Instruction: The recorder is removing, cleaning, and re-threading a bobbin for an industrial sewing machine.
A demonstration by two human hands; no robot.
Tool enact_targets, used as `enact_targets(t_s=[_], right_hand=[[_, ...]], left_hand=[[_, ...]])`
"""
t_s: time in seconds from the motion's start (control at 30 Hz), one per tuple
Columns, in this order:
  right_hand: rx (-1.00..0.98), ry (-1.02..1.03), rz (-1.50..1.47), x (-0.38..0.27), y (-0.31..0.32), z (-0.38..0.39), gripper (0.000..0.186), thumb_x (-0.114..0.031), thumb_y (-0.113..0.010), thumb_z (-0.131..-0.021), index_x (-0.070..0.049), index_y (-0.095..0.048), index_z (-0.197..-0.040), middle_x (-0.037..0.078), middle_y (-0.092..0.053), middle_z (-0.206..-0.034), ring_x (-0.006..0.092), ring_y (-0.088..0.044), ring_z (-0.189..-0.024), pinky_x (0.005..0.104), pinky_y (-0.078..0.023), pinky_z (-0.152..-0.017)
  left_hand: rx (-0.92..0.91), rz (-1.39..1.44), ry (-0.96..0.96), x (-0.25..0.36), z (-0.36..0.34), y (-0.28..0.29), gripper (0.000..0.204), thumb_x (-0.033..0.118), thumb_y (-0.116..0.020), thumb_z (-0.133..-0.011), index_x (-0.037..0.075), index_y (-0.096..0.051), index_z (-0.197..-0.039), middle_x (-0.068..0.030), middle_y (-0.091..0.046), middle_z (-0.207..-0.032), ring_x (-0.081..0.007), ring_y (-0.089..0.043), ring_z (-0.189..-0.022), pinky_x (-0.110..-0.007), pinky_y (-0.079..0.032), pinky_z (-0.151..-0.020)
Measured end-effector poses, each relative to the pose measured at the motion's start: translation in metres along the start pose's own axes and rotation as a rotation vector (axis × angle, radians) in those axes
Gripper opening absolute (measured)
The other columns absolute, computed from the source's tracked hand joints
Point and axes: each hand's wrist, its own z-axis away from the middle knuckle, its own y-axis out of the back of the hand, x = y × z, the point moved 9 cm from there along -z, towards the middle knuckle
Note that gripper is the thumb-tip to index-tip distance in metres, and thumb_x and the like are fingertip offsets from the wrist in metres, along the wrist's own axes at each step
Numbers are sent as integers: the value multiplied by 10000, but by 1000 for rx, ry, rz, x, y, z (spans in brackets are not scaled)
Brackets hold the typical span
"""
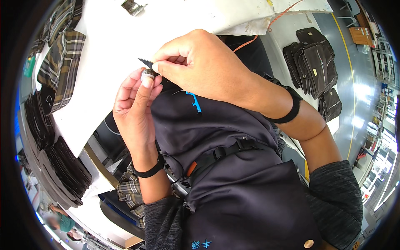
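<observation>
Above the front of my dark apron [241, 187], both hands are close together at the edge of the white table. My left hand [135, 104] is closed, pinching a small round silver metal piece [146, 74], like a bobbin case, between thumb and fingers. Just over it, my right hand [204, 62] has its thumb and forefinger pressed together on a black pointed piece [146, 63]. Its tip sticks out to the left beyond the fingers. The rest of that piece is hidden, and I cannot tell its exact kind.
Plaid cloth pieces [62, 62] lie on the white table [104, 33] at left, near stacks of dark cloth [64, 171]. A metal part [132, 6] rests at the far edge. Dark cloth pieces [314, 62] and an orange cord [246, 43] are at right. Another person [64, 221] is at lower left.
</observation>
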Motion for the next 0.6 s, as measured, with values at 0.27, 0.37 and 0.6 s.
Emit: enact_targets(t_s=[0.27,0.37,0.6], right_hand=[[1,3,-2,1,0,1,151,-76,-624,-848,31,-676,-754,184,-623,-620,270,-599,-519,367,-472,-545],[-1,1,17,0,0,1,149,-70,-622,-841,28,-662,-737,184,-621,-620,280,-598,-520,372,-472,-545],[-46,27,110,-3,0,4,135,-81,-659,-934,37,-725,-940,49,-613,-636,62,-495,-592,272,-410,-544]], left_hand=[[-18,-40,-30,2,1,-1,293,14,-691,-948,-59,-638,-1227,-139,-732,-1085,-206,-728,-980,-311,-610,-866],[4,-117,-100,8,2,-3,288,18,-713,-936,-85,-648,-1197,-167,-733,-1064,-228,-742,-948,-326,-620,-862],[20,-153,-114,14,4,-5,254,-22,-683,-944,-69,-659,-1193,-150,-737,-1055,-213,-737,-942,-336,-614,-866]])
